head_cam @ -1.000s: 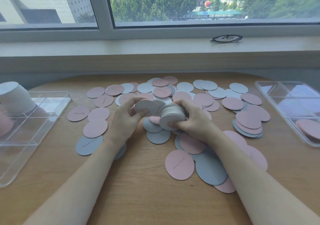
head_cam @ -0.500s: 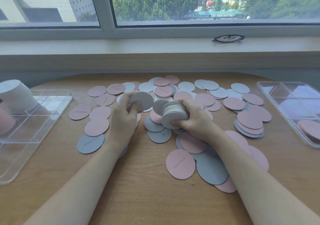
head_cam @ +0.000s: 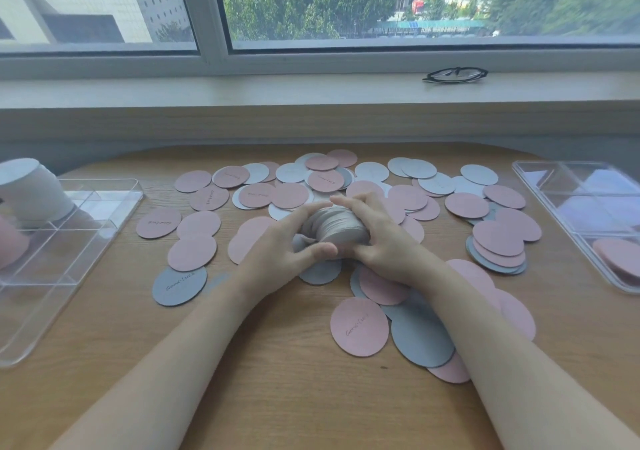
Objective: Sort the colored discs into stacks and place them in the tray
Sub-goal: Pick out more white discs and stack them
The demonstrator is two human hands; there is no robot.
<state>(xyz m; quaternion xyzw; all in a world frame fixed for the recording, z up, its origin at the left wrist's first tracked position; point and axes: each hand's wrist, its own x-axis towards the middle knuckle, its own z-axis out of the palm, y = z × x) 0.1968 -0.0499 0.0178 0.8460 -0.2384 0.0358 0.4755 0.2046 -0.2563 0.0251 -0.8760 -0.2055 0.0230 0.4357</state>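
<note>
Both hands, the left hand (head_cam: 287,241) and right hand (head_cam: 384,241), curl their fingers tight around a pale stack (head_cam: 334,226) near the table's middle. One white stack (head_cam: 29,189) sits in the left tray (head_cam: 104,227) by the left edge. Many loose discs (head_cam: 358,326) are left to sort.

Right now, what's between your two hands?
A stack of white discs, gripped on its sides by left hand and right hand, in the head view.

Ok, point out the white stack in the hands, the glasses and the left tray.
white stack (head_cam: 337,229), head view, ribbed side of the stack.
glasses (head_cam: 454,75), head view, middle of the frame.
left tray (head_cam: 104,182), head view, far rim.
</note>
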